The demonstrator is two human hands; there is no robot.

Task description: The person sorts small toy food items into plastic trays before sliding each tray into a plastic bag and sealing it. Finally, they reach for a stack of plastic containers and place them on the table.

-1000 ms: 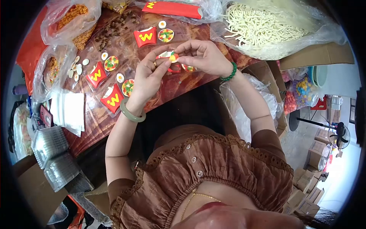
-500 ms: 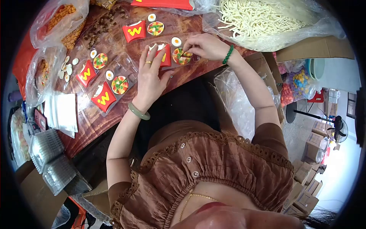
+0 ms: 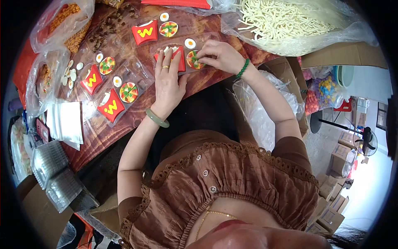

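My left hand (image 3: pixel 170 81) lies with fingers stretched over a red toy fries carton (image 3: pixel 181 62), fingertips near its white top. Just right of it is a round toy pizza (image 3: pixel 191 59) in a clear plastic tray (image 3: pixel 212 40), below a small toy fried egg (image 3: pixel 190 44). My right hand (image 3: pixel 222 57) has thumb and fingers pinched at the pizza's right side, on a slice mostly hidden by the fingertips. Similar sets lie around: a red carton with a yellow mark (image 3: pixel 144 32) beside a pizza (image 3: pixel 168 29), and two more sets on the left.
White strips (image 3: pixel 286 23) fill a plastic bag at the top right. Bags of orange pieces (image 3: pixel 66 18) and scattered brown bits (image 3: pixel 112 27) lie at the top left. White packets (image 3: pixel 64 124) and stacked clear trays (image 3: pixel 52 159) stand by the left edge. An open carton with plastic (image 3: pixel 265 108) is below right.
My right hand has shifted slightly left and down, its fingertips now covering the pizza slice that showed before. My left hand has moved a little right, its fingers still over the carton.
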